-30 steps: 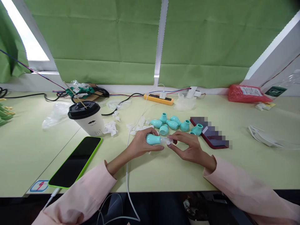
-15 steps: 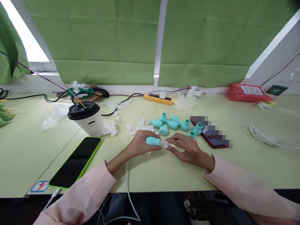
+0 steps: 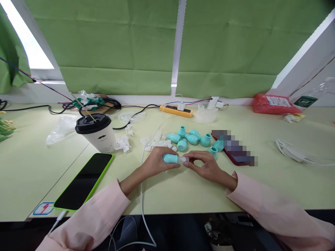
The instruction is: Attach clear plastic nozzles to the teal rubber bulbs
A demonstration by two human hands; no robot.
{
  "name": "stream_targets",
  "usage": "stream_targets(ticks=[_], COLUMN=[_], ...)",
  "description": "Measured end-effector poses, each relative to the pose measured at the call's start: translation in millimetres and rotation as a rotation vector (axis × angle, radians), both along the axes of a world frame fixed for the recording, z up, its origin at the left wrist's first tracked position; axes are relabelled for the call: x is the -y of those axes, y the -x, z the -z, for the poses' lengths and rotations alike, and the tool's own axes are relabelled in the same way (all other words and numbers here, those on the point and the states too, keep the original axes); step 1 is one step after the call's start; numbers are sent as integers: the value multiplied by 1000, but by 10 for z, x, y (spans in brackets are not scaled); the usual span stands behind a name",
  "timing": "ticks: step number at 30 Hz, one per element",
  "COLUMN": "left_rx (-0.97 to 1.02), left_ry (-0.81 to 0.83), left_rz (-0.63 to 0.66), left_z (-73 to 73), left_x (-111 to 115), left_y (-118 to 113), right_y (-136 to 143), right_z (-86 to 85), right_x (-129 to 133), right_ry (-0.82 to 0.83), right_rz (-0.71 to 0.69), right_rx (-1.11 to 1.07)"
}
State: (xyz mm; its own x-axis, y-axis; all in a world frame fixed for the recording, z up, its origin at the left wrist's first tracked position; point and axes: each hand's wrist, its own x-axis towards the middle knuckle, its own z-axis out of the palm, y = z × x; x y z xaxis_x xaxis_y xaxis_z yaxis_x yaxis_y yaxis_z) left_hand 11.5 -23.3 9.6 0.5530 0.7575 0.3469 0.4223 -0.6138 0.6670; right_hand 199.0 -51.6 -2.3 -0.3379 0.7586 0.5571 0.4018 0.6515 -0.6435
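My left hand (image 3: 156, 162) is wrapped round a small turquoise bottle (image 3: 170, 158) lying sideways, its neck end to the right. A translucent clear piece (image 3: 182, 159) sits at that end, and the thumb and fingertips of my right hand (image 3: 204, 166) pinch it. Just beyond my hands lie several turquoise vase-shaped pieces (image 3: 192, 139), some upright with open mouths, others on their sides. Left of them is a loose pile of small white translucent pieces (image 3: 158, 143).
A white cup (image 3: 101, 139) with a black lid and a green-edged phone (image 3: 85, 181) stand and lie at the left. A dark red phone (image 3: 237, 153) lies at the right. A white cable (image 3: 142, 195) crosses the table. Behind is an orange power strip (image 3: 176, 111).
My right hand has closed its fingertips on the clear piece; its fingers were more spread before. The left hand still holds the turquoise bottle in nearly the same place.
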Motion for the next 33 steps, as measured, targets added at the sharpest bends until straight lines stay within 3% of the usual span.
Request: stream_targets(ticks=[9,14,18,21,25,29,33], left_rx=[-18,-32,-13,35,192,347,372], left_ry=[-16,-66,-83,-88,-80,54,199], left_rz=[-13,18,4,-20,-136,-251,-221], left_z=[-10,-18,-19,-66,-168,-226,-226], left_x=[-2,9,8,12,31,41,30], left_y=[-4,-10,-24,-32,-15,16,21], right_y=[41,46,64,70,73,130,229], right_z=[24,-8,-21,-2,62,97,104], right_x=[4,7,-1,-15,-27,-3,37], right_ry=[424,537,557,514,401,32,-234], right_rz=[-48,-102,-53,-20,-77,-6,32], right_rx=[-142,-149,-173,-242,-283,218,738])
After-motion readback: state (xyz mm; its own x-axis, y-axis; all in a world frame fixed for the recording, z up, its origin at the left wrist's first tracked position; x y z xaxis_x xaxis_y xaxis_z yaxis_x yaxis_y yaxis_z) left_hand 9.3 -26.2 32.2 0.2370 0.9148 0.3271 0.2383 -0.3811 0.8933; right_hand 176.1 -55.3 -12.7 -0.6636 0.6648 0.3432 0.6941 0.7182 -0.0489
